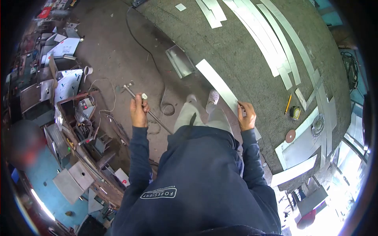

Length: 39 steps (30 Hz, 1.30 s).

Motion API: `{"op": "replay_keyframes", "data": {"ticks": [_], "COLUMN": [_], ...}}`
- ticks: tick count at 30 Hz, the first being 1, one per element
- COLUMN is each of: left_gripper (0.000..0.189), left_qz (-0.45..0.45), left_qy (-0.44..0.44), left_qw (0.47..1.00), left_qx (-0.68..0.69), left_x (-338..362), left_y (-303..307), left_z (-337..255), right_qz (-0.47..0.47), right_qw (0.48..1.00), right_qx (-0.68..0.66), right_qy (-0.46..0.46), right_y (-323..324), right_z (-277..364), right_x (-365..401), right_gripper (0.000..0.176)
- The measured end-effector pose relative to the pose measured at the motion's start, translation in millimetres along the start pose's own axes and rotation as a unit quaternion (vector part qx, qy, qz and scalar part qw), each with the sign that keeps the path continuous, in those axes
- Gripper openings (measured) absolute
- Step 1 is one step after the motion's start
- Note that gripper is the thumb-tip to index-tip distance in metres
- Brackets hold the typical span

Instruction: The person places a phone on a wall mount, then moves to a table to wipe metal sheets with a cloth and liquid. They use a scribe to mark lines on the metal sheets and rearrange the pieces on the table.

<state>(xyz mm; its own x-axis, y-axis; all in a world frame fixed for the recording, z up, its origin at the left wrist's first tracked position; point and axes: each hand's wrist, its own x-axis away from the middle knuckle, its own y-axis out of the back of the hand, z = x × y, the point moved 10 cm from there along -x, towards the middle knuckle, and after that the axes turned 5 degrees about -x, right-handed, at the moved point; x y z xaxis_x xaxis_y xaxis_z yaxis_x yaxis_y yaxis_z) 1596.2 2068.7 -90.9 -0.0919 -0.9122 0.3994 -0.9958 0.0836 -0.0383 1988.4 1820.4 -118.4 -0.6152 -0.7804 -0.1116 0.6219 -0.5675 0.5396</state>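
Observation:
My left hand (139, 111) is closed around a long thin metal rod (160, 121) with a cross-shaped end. A small whitish piece (144, 96) shows at its thumb and fingers. On the right, my right hand (246, 116) pinches the near end of a long pale metal strip (218, 83). That strip lies along the edge of the carpeted surface (220, 47), its far end pointing up and left. Beyond its far end, a shallow metal tray (180, 61) rests on the floor.
More metal strips (264, 35) lie on the carpeted surface, with a yellow pencil (288, 104), a tape measure (295, 113), a metal square (301, 98) and a brown disc (290, 136). A dark cable (147, 49) crosses the floor. Cluttered tools and sheet pieces (69, 84) fill the left side.

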Motion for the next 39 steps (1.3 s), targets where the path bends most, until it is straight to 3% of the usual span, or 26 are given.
{"op": "replay_keyframes", "data": {"ticks": [3,5,7,10,11,13,14,16,19,22,25,26,28,30,32,33,34,36,38,39], "left_gripper": [0.026,0.027,0.027,0.027,0.025,0.023,0.023,0.023,0.022,0.022,0.024,0.024,0.022,0.019,0.021,0.023,0.026,0.032,0.022,0.022], "left_qz": [0.033,0.063,0.088,0.154,0.182,0.224,0.252,0.300,0.344,0.376,0.382,0.380,0.369,0.380,0.377,0.375,0.368,0.379,0.403,0.400], "left_qy": [0.076,0.073,0.064,0.081,0.078,0.078,0.079,0.074,0.071,0.065,0.047,0.043,0.046,0.035,0.046,0.033,0.021,-0.038,-0.159,-0.275], "left_qw": [0.996,0.995,0.993,0.984,0.980,0.971,0.963,0.950,0.934,0.920,0.918,0.920,0.921,0.917,0.918,0.916,0.914,0.907,0.864,0.820], "left_qx": [-0.021,-0.035,-0.047,-0.037,-0.027,-0.035,-0.046,-0.047,-0.069,-0.093,-0.090,-0.087,-0.111,-0.112,-0.112,-0.137,-0.170,-0.182,-0.256,-0.305], "left_x": [-24.0,-54.9,-84.9,-121.9,-134.1,-150.3,-155.1,-162.9,-170.3,-166.4,-160.1,-160.5,-162.7,-164.5,-170.0,-173.2,-175.5,-181.4,-194.6,-193.2], "left_y": [-9.8,-12.4,-23.1,-58.5,-70.4,-98.5,-116.6,-147.2,-183.5,-205.3,-217.1,-220.5,-223.1,-226.4,-228.0,-236.9,-235.3,-255.2,-285.9,-303.4], "left_z": [25.2,38.4,37.5,19.6,16.2,8.1,5.6,-1.3,-0.9,-0.2,-2.0,-3.8,-2.9,0.8,5.8,1.5,-1.5,-14.8,-24.2,-38.2], "right_qz": [-0.023,-0.031,-0.054,-0.106,-0.126,-0.111,-0.143,-0.111,-0.169,-0.211,-0.172,-0.168,-0.234,-0.247,-0.320,-0.233,-0.239,-0.215,-0.349,-0.422], "right_qw": [0.998,0.995,0.986,0.949,0.918,0.922,0.844,0.756,0.734,0.705,0.782,0.781,0.815,0.819,0.772,0.801,0.792,0.835,0.834,0.830], "right_qx": [0.053,0.075,-0.014,-0.245,-0.353,-0.347,-0.467,-0.550,-0.546,-0.556,-0.478,-0.479,-0.408,-0.392,-0.390,-0.385,-0.374,-0.315,-0.285,-0.263], "right_qy": [-0.015,-0.064,-0.154,-0.169,-0.132,0.129,0.222,0.337,0.367,0.386,0.360,0.363,0.338,0.337,0.387,0.395,0.419,0.396,0.320,0.252], "right_y": [-3.7,3.6,12.2,35.9,52.0,108.1,121.3,141.5,145.8,148.5,148.7,148.4,149.0,137.1,139.7,141.6,142.1,144.3,139.4,136.4], "right_z": [-2.1,-0.4,26.3,113.6,156.1,276.9,312.4,378.0,412.2,423.9,431.2,432.0,429.1,430.4,427.7,426.8,420.3,396.6,344.0,318.7], "right_x": [6.4,15.9,10.7,-17.6,-29.1,-52.0,-49.4,-46.5,-26.8,-9.7,-2.0,-0.5,3.7,0.2,8.0,6.1,13.4,20.5,34.2,42.3], "right_gripper": [0.017,0.019,0.018,0.017,0.018,0.021,0.023,0.018,0.005,0.013,0.007,0.007,0.006,0.006,0.005,0.004,0.007,0.017,0.017,0.018]}}
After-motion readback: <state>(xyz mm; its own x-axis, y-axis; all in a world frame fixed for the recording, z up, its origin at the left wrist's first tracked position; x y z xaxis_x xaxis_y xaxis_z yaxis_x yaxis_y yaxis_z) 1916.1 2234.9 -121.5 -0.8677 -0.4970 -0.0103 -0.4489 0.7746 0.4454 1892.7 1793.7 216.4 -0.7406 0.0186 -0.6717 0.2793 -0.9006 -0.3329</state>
